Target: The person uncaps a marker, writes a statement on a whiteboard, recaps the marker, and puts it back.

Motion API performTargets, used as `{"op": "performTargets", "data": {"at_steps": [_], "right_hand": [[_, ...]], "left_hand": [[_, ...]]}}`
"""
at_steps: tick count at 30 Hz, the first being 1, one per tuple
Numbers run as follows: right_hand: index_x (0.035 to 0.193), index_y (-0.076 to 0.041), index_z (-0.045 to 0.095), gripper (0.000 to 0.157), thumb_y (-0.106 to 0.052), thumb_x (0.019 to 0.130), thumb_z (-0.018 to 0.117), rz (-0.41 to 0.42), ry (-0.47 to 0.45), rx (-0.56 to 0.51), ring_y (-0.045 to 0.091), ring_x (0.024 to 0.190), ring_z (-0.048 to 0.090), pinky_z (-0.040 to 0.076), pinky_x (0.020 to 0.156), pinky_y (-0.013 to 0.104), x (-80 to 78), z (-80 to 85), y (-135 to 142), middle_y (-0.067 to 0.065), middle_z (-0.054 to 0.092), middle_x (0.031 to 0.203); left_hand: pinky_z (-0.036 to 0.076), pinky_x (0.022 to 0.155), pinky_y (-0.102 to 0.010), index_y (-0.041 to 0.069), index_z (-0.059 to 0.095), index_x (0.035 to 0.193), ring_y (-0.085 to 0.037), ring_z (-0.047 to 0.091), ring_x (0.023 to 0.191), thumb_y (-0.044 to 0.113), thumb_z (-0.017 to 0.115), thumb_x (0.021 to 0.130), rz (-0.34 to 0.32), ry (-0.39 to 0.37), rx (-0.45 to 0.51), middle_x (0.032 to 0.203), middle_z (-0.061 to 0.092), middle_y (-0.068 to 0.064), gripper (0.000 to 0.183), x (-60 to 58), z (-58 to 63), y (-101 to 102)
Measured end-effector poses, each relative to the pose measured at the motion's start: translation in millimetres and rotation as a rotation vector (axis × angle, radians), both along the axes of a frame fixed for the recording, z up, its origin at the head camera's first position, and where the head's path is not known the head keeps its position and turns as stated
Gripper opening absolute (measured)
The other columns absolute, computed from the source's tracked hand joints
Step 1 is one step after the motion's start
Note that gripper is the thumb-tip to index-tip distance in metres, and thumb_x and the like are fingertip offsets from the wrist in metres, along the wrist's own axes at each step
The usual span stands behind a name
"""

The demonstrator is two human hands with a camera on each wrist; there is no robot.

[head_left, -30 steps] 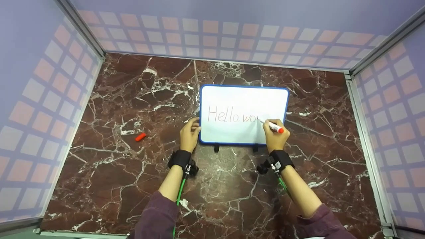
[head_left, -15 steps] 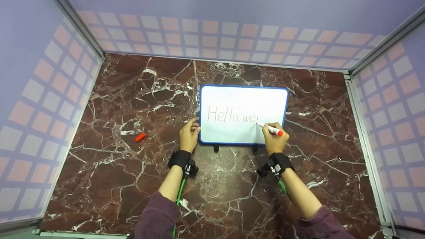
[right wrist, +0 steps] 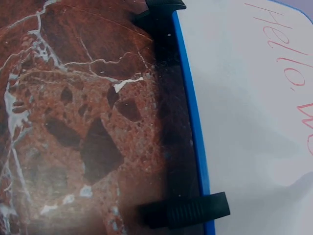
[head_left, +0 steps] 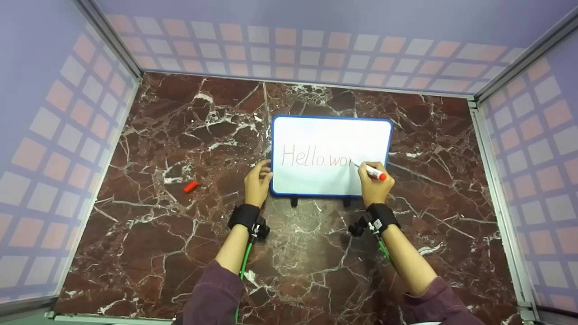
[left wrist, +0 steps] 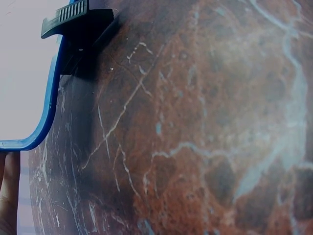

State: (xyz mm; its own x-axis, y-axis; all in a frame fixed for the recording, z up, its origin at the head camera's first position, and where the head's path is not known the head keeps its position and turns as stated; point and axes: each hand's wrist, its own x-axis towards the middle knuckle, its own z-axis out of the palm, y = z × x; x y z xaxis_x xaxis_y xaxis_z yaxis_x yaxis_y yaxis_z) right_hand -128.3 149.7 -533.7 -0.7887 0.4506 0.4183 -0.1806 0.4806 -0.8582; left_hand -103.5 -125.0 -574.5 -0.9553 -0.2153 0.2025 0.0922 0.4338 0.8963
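Head view: right hand grips marker, left hand holds whiteboard reading "Hello", "wor".

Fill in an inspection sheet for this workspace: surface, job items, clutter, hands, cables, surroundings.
Surface: dark red-brown tabletop, white-veined, glossy.
Job items: blue-framed whiteboard with black clips on its near edge; red writing reads "Hello. wo" plus a further stroke at the tip of the red-and-white marker.
Clutter: small red cap, loose, left of the whiteboard.
Hands: left hand holds the whiteboard's left edge; right hand grips the marker.
Cables: green cable along each forearm.
Surroundings: pale purple panels with pink and white squares.
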Motion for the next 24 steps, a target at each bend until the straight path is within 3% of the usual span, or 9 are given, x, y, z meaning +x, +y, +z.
{"op": "performTargets", "data": {"at_steps": [7, 13, 24], "right_hand": [[0.072, 0.007, 0.066, 0.008, 0.0, 0.074, 0.063, -0.025, -0.001, 0.007, -0.012, 0.055, 0.043, 0.035, 0.054, 0.004, 7.9, 24.7, -8, 0.022, 0.065, 0.066], [0.071, 0.008, 0.065, 0.008, 0.001, 0.074, 0.063, -0.045, 0.006, 0.008, -0.013, 0.055, 0.042, 0.034, 0.054, 0.003, 8.7, 28.1, -7, 0.023, 0.065, 0.065], [0.072, 0.005, 0.067, 0.009, -0.003, 0.075, 0.065, -0.057, 0.007, -0.01, -0.011, 0.055, 0.045, 0.036, 0.054, 0.005, -4.4, 5.4, 11, 0.02, 0.066, 0.066]], "left_hand": [[0.057, 0.073, -0.04, -0.002, 0.059, 0.116, -0.032, 0.065, 0.086, 0.001, 0.059, 0.082, 0.009, 0.005, -0.002, 0.095, 0.067, -0.022, 0.033, -0.7, -1.0, 0], [0.057, 0.074, -0.04, -0.001, 0.059, 0.115, -0.032, 0.066, 0.086, 0.001, 0.059, 0.082, 0.014, -0.003, 0.003, 0.094, 0.067, -0.021, 0.033, -1.6, -0.9, 1], [0.057, 0.074, -0.04, -0.001, 0.059, 0.115, -0.032, 0.065, 0.086, 0.0, 0.06, 0.082, 0.015, -0.007, 0.004, 0.095, 0.067, -0.022, 0.033, -0.4, -1.1, 1]]}}
